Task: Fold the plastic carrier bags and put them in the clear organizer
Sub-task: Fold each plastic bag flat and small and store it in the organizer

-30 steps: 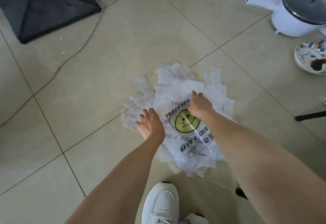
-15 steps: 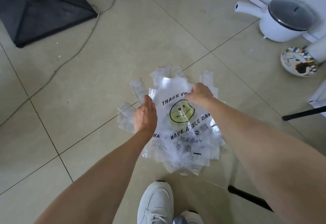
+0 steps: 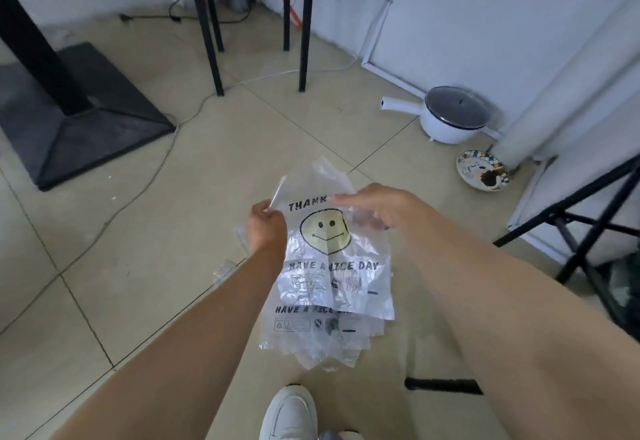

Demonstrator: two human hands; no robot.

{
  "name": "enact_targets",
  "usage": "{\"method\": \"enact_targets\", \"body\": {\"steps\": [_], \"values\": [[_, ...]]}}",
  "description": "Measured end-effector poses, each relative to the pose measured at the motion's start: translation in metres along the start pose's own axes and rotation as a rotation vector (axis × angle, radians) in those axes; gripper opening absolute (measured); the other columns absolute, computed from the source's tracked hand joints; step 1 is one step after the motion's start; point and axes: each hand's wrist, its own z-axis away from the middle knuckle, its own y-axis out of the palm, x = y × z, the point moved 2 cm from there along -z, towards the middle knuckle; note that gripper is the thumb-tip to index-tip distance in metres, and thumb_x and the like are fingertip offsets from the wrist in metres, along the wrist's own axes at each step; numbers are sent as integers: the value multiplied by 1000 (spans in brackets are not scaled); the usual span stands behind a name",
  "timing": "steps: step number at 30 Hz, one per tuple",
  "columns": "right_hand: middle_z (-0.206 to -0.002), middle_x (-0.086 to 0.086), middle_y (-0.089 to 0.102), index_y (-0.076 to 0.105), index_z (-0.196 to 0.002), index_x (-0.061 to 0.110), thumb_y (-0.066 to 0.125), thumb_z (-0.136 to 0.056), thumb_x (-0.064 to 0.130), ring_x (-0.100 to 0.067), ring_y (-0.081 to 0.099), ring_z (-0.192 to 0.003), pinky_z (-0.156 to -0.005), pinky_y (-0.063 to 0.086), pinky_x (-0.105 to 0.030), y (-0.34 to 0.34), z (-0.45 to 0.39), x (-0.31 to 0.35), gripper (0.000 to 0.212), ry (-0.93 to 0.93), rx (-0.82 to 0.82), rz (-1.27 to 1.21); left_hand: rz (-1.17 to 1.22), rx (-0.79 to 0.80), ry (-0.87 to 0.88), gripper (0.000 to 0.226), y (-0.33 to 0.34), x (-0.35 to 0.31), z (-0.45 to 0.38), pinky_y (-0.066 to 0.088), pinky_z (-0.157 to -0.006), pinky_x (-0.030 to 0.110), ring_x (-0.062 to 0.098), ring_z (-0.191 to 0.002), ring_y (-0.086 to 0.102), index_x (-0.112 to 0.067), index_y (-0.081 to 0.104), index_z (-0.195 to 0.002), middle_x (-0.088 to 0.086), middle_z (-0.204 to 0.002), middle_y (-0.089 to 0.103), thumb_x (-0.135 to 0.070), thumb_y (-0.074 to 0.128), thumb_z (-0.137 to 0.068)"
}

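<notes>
- The top carrier bag (image 3: 332,259) hangs between the two hands, lifted above the pile of bags (image 3: 322,339) on the tiled floor (image 3: 138,301); its lower edge drapes over the pile.
- The left hand (image 3: 265,228) pinches the bag's upper left edge, fingers curled onto the plastic, with a handle strip (image 3: 278,190) sticking up past the knuckles.
- The right hand (image 3: 372,207) holds the upper right part — thumb lying across the front over the end of "THANK", fingers showing blurred through the film behind it.
- The bag is clear, crinkled plastic printed with "THANK", a pale yellow smiley face and "HAVE A NICE DAY", plus small symbols in a row below.
- The pile beneath shows the same print on its top sheet — its edges are fanned out unevenly.
- A white shoe (image 3: 289,412) stands just below the pile.
- Farther off: a white pot (image 3: 446,117) with a glass lid by the wall, a patterned plate (image 3: 481,171) near it, a black-legged stool (image 3: 252,24), and a dark stand base (image 3: 79,121) at the left.
</notes>
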Motion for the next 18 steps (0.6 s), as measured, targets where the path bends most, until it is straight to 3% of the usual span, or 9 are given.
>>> {"method": "enact_targets", "body": {"steps": [2, 4, 6, 9, 12, 15, 18], "values": [[-113, -11, 68, 65, -107, 4, 71, -58, 77, -17, 50, -69, -85, 55, -39, -17, 28, 4, 88, -8, -18, 17, 23, 22, 19, 28, -3, -30, 13, 28, -49, 24, 15, -55, 38, -4, 59, -96, 9, -68, 52, 1, 33, -87], [-108, -10, 69, 66, -92, 5, 75, -64, 68, -20, 56, -77, -87, 55, -36, -33, 63, 7, 69, -28, -30, -42, 43, 44, 66, 26, -7, -61, 30, 23, -49, 25, 15, -53, 32, -9, 54, -79, 2, -60, 41, 3, 31, -83], [-102, -8, 68, 63, -80, 10, 81, -63, 57, -21, 62, -93, -87, 54, -33, -50, 97, 6, 53, -75, -37, -114, 67, 68, 98, 28, -13, -90, 48, 24, -52, 26, 16, -53, 31, -11, 55, -79, 0, -59, 38, 2, 31, -82], [-106, -5, 67, 62, -103, 8, 84, -69, 43, -17, 63, -105, -80, 53, -30, -76, 144, 3, 54, -138, -59, -182, 104, 124, 163, 29, -15, -135, 77, 27, -53, 26, 12, -56, 34, -9, 57, -94, 0, -63, 38, 2, 31, -89], [-102, -2, 63, 54, -112, 9, 83, -74, 30, -11, 60, -91, -69, 49, -27, -102, 190, -1, 53, -222, -81, -262, 138, 173, 220, 32, -15, -176, 112, 28, -52, 23, 11, -57, 31, -10, 56, -97, 0, -64, 35, 4, 28, -90], [-101, -3, 59, 51, -112, 13, 77, -81, 10, -15, 57, -93, -87, 52, -34, -127, 234, -12, 41, -276, -108, -334, 153, 254, 257, 24, -13, -210, 148, 32, -52, 22, 14, -62, 31, -14, 49, -76, 1, -65, 35, 0, 37, -91], [-104, -4, 55, 47, -124, 7, 70, -84, 2, -15, 58, -93, -92, 51, -35, -151, 276, -28, 47, -323, -164, -317, 126, 313, 386, 13, -7, -239, 182, 33, -58, 25, 14, -62, 34, -11, 50, -78, 3, -69, 40, -7, 50, -90]]}}
